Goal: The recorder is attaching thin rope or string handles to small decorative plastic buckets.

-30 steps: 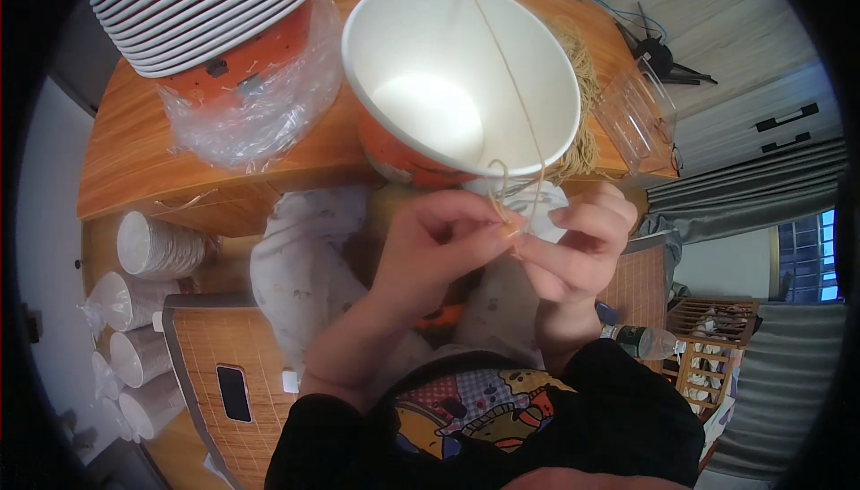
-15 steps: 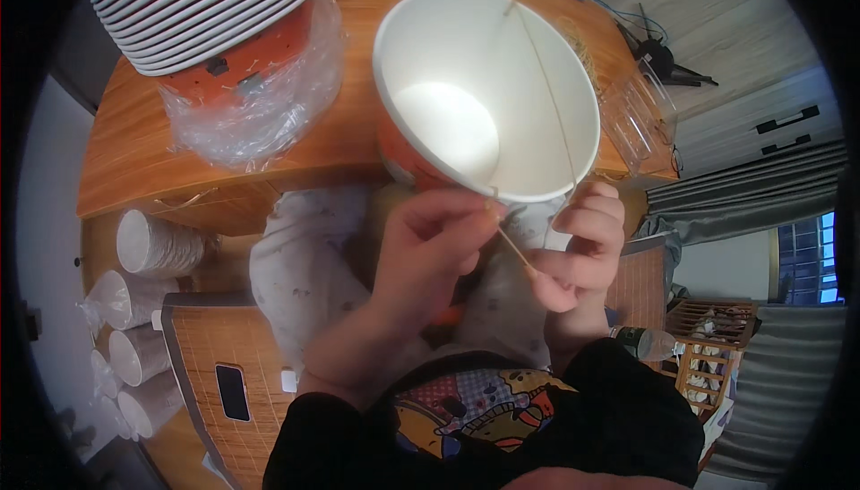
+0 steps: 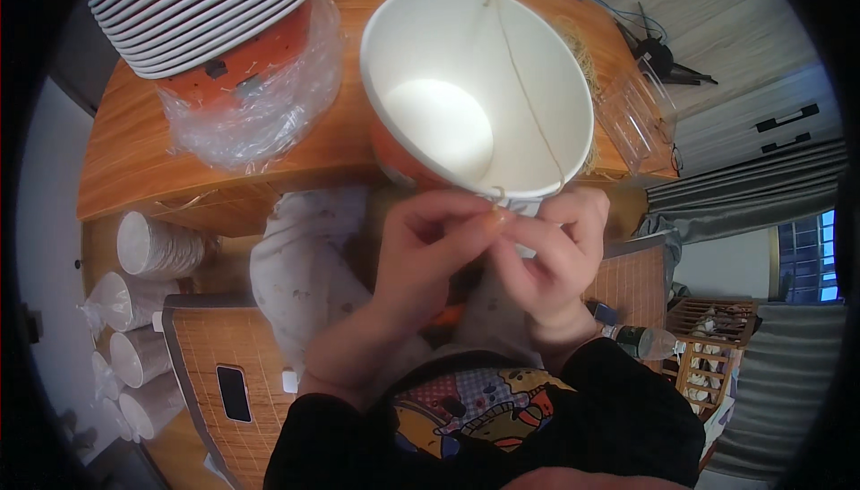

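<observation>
A large paper bucket (image 3: 430, 132), white inside and orange outside, leans toward me over the table's near edge. Thin tan twine (image 3: 527, 87) runs across its mouth from the far rim to the near rim. At the near rim, my left hand (image 3: 430, 253) pinches the twine where it comes through the bucket's edge. My right hand (image 3: 560, 257) is closed right beside it, fingertips meeting those of the left at the twine. The short twine end between the fingers is mostly hidden.
Nested buckets (image 3: 215, 24) in clear plastic (image 3: 269, 114) stand on the wooden table (image 3: 358, 42) at left. A clear acrylic holder (image 3: 636, 118) and loose twine (image 3: 573, 42) lie at right. More stacked buckets (image 3: 161, 244) are on the lower left, near a phone (image 3: 234, 392).
My right hand has moved left and up to meet my left hand at the rim, and the stretched twine end is now hidden. The bucket has shifted slightly left.
</observation>
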`<state>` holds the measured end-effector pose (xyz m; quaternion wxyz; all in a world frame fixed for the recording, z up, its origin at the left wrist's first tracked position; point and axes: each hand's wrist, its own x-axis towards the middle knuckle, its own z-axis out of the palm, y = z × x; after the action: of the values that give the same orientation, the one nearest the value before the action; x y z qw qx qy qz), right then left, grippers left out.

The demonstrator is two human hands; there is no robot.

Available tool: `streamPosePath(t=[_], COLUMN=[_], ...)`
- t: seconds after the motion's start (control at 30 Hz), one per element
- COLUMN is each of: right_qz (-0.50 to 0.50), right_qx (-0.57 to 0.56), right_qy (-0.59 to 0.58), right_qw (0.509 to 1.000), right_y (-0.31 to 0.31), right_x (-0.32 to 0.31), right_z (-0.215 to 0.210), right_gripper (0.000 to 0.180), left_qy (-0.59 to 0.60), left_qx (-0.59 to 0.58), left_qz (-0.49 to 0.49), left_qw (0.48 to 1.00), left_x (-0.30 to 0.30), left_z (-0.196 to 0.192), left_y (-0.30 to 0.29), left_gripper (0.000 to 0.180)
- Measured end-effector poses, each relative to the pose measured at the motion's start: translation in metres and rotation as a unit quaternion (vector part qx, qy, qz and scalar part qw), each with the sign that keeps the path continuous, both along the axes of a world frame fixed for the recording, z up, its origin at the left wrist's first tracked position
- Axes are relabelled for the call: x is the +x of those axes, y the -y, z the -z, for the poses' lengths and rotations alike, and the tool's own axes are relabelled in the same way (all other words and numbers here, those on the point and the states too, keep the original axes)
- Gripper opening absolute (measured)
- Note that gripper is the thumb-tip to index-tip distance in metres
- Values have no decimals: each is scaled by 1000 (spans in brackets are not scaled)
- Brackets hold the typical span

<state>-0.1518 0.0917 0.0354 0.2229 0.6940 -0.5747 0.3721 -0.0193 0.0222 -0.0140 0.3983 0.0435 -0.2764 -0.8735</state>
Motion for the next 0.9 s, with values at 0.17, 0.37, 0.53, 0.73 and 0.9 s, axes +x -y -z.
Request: streamPosePath(t=[0.17,0.37,0.53,0.73,0.9], right_qz=[-26,-58,-69,-77,-76], right_qx=[3,-2,2,-9,2], right_qy=[-3,-35,-36,-32,-29], right_qw=[1000,998,997,996,997], right_y=[-2,-1,-3,-3,-3], right_x=[1,-2,-4,-5,-5], right_z=[1,-1,0,5,4], right_gripper=[26,28,28,28,27], left_qy=[2,78,149,196,241], left_qx=[-23,-57,-124,-166,-215], left_qz=[-56,-102,-117,-146,-194], left_qw=[998,990,974,955,927], left_x=[-2,-1,3,8,12], left_z=[0,0,-2,-7,-8], left_y=[-2,2,10,12,13], left_gripper=[13,9,9,10,15])
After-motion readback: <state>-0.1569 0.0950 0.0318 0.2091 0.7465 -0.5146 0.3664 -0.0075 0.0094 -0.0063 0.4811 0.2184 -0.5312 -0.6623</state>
